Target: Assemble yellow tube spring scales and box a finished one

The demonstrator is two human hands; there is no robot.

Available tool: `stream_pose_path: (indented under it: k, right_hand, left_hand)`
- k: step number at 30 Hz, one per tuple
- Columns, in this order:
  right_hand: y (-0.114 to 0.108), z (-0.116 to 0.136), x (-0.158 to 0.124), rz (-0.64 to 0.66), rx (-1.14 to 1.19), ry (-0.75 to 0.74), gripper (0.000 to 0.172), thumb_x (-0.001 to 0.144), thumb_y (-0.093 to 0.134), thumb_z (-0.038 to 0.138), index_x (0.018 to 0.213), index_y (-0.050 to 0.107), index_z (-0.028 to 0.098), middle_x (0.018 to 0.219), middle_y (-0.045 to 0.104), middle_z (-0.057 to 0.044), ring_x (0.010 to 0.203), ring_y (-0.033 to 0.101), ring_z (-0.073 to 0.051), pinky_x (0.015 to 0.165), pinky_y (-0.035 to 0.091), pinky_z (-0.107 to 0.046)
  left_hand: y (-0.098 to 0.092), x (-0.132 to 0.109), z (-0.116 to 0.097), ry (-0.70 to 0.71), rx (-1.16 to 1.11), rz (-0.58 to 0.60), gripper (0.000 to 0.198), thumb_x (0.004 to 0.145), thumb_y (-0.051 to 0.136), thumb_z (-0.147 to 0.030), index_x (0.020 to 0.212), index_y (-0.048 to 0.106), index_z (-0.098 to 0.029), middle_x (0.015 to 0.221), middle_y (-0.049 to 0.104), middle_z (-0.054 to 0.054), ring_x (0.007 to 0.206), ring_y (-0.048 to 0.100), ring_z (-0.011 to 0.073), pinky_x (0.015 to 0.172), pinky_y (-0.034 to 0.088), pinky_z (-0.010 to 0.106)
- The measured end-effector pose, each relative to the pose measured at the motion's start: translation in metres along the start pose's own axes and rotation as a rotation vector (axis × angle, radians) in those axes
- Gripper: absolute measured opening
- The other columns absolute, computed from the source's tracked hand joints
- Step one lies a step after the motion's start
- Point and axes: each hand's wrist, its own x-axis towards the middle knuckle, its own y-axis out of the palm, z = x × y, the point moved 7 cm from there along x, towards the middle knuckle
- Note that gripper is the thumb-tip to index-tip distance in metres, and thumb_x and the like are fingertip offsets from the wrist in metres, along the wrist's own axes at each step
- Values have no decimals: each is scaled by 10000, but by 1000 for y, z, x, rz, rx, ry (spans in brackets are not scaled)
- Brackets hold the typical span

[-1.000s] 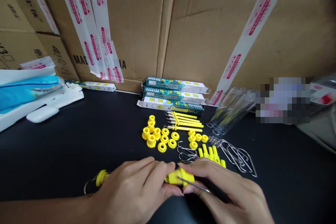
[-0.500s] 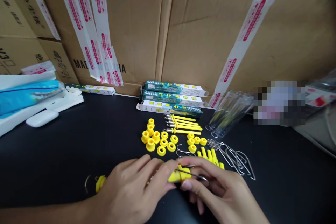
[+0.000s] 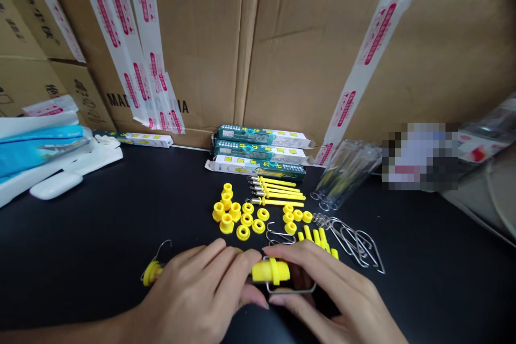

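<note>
Low in the head view, my left hand (image 3: 201, 290) is closed around a tubular spring scale (image 3: 262, 272), hiding most of its tube. A yellow end cap with a collar comes out at the right of that hand. Past its left side show another yellow end (image 3: 151, 274) and a thin wire hook (image 3: 163, 246). The fingers and thumb of my right hand (image 3: 334, 290) are closed on a bent metal wire loop (image 3: 292, 292), which lies around the collared cap. Just beyond the hands lie small metal hooks (image 3: 282, 235) and short yellow rods (image 3: 316, 236).
Behind are yellow flanged caps (image 3: 226, 223), yellow rings (image 3: 246, 219), small yellow plugs (image 3: 297, 215) and yellow rods with springs (image 3: 278, 193). Wire loops (image 3: 355, 247) and clear tubes (image 3: 346, 172) lie right. Printed boxes (image 3: 258, 166) stand before a cardboard wall (image 3: 201, 37). A white case (image 3: 56, 185) lies left.
The wire loop has turned from slanting across the yellow cap to hanging below it, around the collar. The hook at the scale's left end has swung upward. The camera view has shifted slightly.
</note>
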Motion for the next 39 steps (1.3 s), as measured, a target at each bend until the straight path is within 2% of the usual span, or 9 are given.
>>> stream_pose_path:
  k: [3,5,10,17,21,26,29,33,39]
  right_hand:
    - [-2,4,2,-20,-44,-43,315,1042,602,412,1323,586,270,1131,783,-63,925,795,-189,647,640,-172]
    - [-3,6,1,-48,-74,-63,313,1064,554,426,1317,593,245,1087,786,-72,912,801,-184,689,644,-172]
    - [4,6,-2,16,-85,-61,303,1109,460,323,1375,566,224,1112,736,-76,974,772,-144,859,609,-153]
    - [8,13,-8,27,-295,-168,334,1134,350,264,1405,502,141,1159,736,-142,1047,768,-170,891,602,-170]
    - [12,16,-4,63,-468,-202,346,1142,296,364,1299,530,163,1079,785,-104,922,809,-208,687,651,-252]
    - [12,27,4,101,-524,-250,481,1148,154,365,1116,587,157,839,761,-41,527,721,-165,412,528,-303]
    - [14,28,6,144,-522,-261,523,1149,151,382,938,595,204,719,697,6,476,673,-153,386,474,-300]
    - [14,30,8,111,-562,-330,523,1156,151,350,897,583,210,687,685,24,444,628,-141,393,429,-308]
    - [10,35,10,123,-592,-350,560,1157,118,303,846,574,213,645,665,24,440,592,-131,393,376,-321]
  left_hand:
    - [0,-1,2,1,-9,-1,364,1151,309,-316,1079,635,-169,768,789,-23,656,749,175,528,496,328]
    - [0,-1,3,-7,-8,13,376,1153,297,-312,1071,638,-176,767,795,-30,657,753,173,535,509,325]
    - [-4,4,5,-36,8,-9,389,1158,261,-345,1084,605,-181,827,835,-40,628,760,154,529,532,310]
    - [-5,6,3,-37,-42,-57,343,1154,296,-353,970,546,-207,702,783,-60,560,728,145,506,520,294]
    - [-3,6,2,-29,-114,-39,355,1149,319,-348,908,544,-219,707,760,-65,528,692,138,474,480,304]
    - [-4,7,-1,8,-164,-35,362,1145,351,-307,852,548,-228,686,735,-59,532,670,145,493,452,304]
    - [-3,7,-2,32,-174,-11,380,1146,340,-278,817,526,-240,693,732,-57,525,655,143,501,442,301]
    - [-3,7,1,32,-135,-17,357,1152,303,-272,865,512,-237,714,747,-67,516,655,149,509,439,325]
    - [2,9,7,-9,-18,88,519,1136,204,-485,878,569,-221,613,702,-50,502,685,143,512,493,296]
